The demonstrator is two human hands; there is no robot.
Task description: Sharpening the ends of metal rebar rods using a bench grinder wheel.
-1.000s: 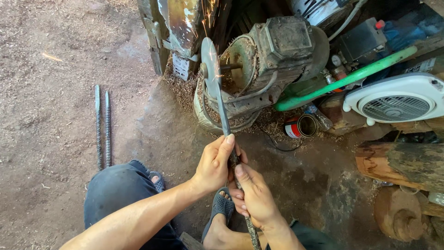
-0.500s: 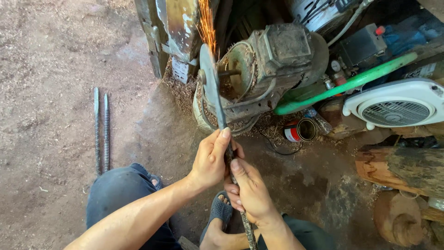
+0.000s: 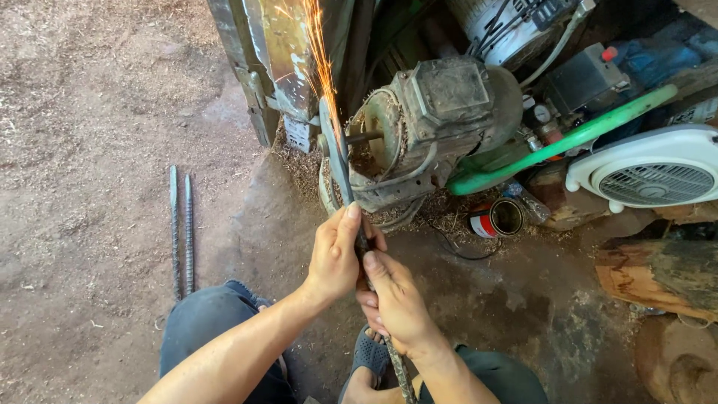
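Both hands clamp the blade against the grinder; sparks fly toward 12 o'clock. A slip could cut fingers.

Dirt floor, two steel bars, open can, log

Tin can on its side on ground right of my motor, open mouth facing me; round, red and white printed wrap. Clear plastic bottle just behind can, lying down. Pale rectangular label plate low on metal frame left of motor, print too small to tell. Small round gauge dials by green pipe. No signs, no screens.
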